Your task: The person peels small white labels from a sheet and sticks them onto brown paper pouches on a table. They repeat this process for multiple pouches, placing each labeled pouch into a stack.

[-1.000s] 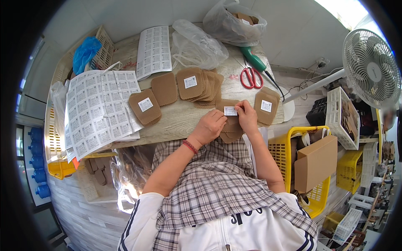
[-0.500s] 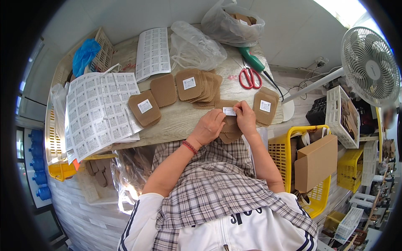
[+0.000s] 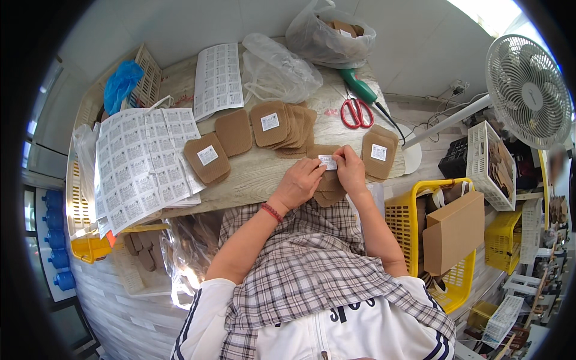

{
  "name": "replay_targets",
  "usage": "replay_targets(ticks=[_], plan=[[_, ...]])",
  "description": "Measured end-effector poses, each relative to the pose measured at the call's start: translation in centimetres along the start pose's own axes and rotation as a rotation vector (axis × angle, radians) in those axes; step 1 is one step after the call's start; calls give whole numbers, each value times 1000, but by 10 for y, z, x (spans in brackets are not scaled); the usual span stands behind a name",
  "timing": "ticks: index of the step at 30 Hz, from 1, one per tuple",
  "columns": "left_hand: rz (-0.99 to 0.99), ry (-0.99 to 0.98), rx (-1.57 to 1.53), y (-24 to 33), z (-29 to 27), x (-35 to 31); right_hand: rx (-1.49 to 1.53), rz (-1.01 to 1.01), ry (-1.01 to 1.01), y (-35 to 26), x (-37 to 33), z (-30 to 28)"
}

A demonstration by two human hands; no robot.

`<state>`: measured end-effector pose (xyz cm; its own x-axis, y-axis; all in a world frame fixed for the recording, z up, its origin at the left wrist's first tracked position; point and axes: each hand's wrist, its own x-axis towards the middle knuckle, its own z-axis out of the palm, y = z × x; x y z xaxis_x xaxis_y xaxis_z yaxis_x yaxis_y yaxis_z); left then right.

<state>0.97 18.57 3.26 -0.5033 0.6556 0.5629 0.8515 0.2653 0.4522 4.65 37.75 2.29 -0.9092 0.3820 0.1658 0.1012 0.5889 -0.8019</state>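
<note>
A small white printed label (image 3: 327,161) lies over a brown cardboard pad (image 3: 323,149) near the table's front edge. My left hand (image 3: 298,182) is closed, its fingertips at the label's left end. Closed as well, my right hand (image 3: 350,173) pinches the right end with thumb and forefinger. More brown pads (image 3: 327,197) sit below my fingers, partly hidden by them. Beside my right hand is a stack of labelled pads (image 3: 375,167). Farther left lie a fanned pile with a label on top (image 3: 264,137), an unlabelled pad (image 3: 233,133) and another labelled pad (image 3: 198,163).
Label sheets (image 3: 139,162) cover the table's left end; another sheet (image 3: 217,78) lies behind. Red-handled scissors (image 3: 356,114), a green corded tool (image 3: 359,89) and plastic bags (image 3: 282,69) occupy the back. A yellow basket (image 3: 401,225) and a fan (image 3: 529,90) stand at right.
Both hands stay at the label with hardly any movement; it sits slightly lower against the pad, and the left fingertips cover a bit more of its left end. The view has shifted slightly.
</note>
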Motion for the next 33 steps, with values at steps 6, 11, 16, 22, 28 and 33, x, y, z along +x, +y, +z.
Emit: replay_targets(ticks=[6, 11, 16, 22, 28, 33], plan=[[26, -14, 19, -1, 0, 1, -82, -96, 35, -3, -4, 2], [16, -23, 32, -1, -1, 1, -251, -172, 75, -12, -12, 2], [16, -35, 40, 0, 0, 1, -295, -197, 213, -8, -15, 6], [12, -70, 57, -1, 0, 3, -364, -67, 206, -5, -9, 9], [5, -29, 25, 0, -1, 4, -166, -19, 245, -6, -4, 10], [-52, 229, 79, 7, -7, 2, 520, 10, 394, -12, 1, 13]])
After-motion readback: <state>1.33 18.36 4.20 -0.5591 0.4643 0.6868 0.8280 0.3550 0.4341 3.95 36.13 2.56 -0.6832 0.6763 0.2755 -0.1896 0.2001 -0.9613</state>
